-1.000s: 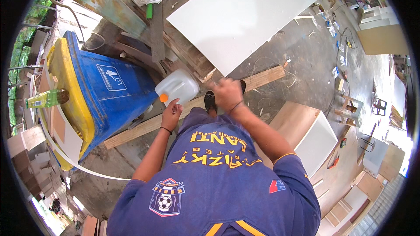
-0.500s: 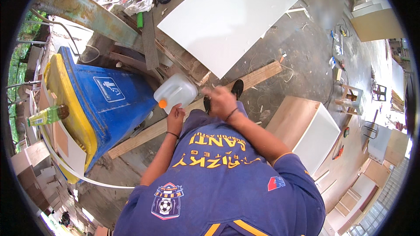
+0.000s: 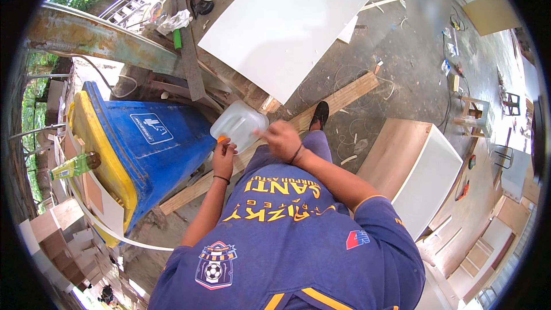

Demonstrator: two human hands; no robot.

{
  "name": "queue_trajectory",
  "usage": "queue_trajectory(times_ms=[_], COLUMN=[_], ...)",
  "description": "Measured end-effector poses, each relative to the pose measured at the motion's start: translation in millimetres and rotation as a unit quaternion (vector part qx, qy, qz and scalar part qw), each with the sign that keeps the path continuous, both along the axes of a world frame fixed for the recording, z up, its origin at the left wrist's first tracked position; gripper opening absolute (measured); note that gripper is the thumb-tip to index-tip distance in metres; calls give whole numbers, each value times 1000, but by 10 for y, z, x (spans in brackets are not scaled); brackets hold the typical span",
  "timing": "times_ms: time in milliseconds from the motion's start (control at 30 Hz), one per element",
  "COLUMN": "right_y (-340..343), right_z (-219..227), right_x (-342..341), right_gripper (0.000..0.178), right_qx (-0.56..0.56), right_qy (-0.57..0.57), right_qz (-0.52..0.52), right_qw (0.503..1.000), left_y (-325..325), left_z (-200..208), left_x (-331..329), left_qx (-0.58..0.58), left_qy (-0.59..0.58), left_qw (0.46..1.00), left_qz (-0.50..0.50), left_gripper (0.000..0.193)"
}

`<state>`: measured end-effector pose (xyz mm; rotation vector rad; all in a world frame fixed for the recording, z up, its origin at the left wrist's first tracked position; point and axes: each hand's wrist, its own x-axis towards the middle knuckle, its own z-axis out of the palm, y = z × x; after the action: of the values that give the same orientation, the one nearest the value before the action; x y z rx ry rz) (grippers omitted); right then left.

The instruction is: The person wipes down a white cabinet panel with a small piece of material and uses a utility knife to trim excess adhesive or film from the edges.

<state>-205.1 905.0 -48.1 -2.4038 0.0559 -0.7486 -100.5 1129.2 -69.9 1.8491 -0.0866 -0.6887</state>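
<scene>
My left hand [image 3: 224, 161] is raised in front of my thighs, fingers bent and tips close together. In the picture its fingertips overlap the orange cap [image 3: 221, 139] of a translucent white jerrycan [image 3: 240, 119]; I cannot tell whether they touch it. My right hand [image 3: 282, 140] is curled beside it, thumb and forefinger pinched toward the left. Anything held in either hand is too small or too hidden to name. The jerrycan stands by my feet, between a blue wheelie bin [image 3: 166, 132] and a wooden plank [image 3: 338, 100].
A large white board [image 3: 287, 28] lies ahead. The bin's yellow lid [image 3: 106, 161] carries board offcuts and a green-labelled bottle [image 3: 74, 165]. At the right stands a white and wood-coloured cabinet box [image 3: 427, 178]. Cords and scraps litter the concrete floor, with a stool [image 3: 473, 117] farther right.
My view has shifted, so the bin and cabinet sit lower and farther right. Both hands stay raised and bent; the left fingertips now overlap the jerrycan's cap. One shoe is now hidden.
</scene>
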Motion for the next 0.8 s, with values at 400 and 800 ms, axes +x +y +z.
queue_trajectory(times_ms=[400, 800], right_y=[-32, -87], right_z=[-66, 288], right_x=[-40, -82], right_gripper=[44, 45], right_qx=[-23, 5], right_qy=[120, 179], right_qz=[7, 18], right_qw=[993, 984], left_y=[-553, -738], left_z=[229, 341], left_x=[-246, -106], left_qx=[21, 2], left_qy=[-98, -218], left_qw=[989, 970], left_qz=[-104, -108], left_gripper=[28, 30])
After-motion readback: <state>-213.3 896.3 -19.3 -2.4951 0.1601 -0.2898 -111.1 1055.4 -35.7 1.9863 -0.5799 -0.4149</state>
